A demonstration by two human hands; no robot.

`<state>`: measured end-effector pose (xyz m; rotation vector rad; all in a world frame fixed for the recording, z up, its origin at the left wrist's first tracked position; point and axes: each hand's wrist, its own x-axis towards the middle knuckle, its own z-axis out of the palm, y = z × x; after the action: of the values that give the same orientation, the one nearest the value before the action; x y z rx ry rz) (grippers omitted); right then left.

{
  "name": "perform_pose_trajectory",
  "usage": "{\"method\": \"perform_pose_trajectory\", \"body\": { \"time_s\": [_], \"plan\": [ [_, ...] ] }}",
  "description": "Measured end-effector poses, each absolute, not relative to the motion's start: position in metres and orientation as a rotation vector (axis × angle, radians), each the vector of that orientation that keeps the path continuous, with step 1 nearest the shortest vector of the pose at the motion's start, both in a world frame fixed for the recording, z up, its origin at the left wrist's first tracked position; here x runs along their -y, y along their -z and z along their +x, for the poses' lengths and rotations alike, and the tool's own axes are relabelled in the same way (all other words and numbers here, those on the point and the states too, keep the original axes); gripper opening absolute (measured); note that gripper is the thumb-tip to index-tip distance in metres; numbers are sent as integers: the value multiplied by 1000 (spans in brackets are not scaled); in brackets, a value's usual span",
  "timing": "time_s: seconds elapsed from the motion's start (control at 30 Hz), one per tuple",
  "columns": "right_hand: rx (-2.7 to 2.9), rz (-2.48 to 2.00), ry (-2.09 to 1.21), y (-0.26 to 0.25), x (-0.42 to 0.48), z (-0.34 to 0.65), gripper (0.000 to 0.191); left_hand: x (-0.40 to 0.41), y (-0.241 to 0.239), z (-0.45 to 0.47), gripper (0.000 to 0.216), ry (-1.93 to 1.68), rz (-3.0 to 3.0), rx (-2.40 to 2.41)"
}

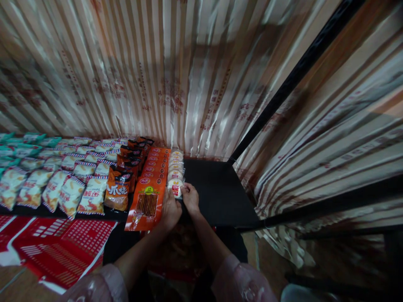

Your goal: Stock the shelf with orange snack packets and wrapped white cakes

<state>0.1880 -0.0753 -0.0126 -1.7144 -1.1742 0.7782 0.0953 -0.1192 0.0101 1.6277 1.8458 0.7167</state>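
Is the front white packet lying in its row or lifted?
Lying in the row: the white packet fronts its row on the black shelf, left hand and right hand both touching it.

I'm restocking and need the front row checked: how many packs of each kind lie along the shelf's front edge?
white striped-edge bags: 5
dark orange bag: 1
long orange pack: 1
small white pack: 1
Total: 8
The teal packs lie further back, too blurred to count.
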Motion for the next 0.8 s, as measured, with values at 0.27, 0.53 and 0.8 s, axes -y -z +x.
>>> {"method": "perform_pose_trajectory", "body": {
  "time_s": [0.27, 0.53, 0.8],
  "plan": [
    [1143, -1671, -785, 20, 66, 189, 27, 117, -1, 100, 56, -692, 1758, -1871],
    [1102, -1627, -811, 22, 65, 190, 26, 120, 4, 102, 57, -766, 1812, -1859],
    [1096, -1620, -769, 25, 62, 188, 26, 119, 10, 101, 58, -843, 1870, -1842]
  ]
}}
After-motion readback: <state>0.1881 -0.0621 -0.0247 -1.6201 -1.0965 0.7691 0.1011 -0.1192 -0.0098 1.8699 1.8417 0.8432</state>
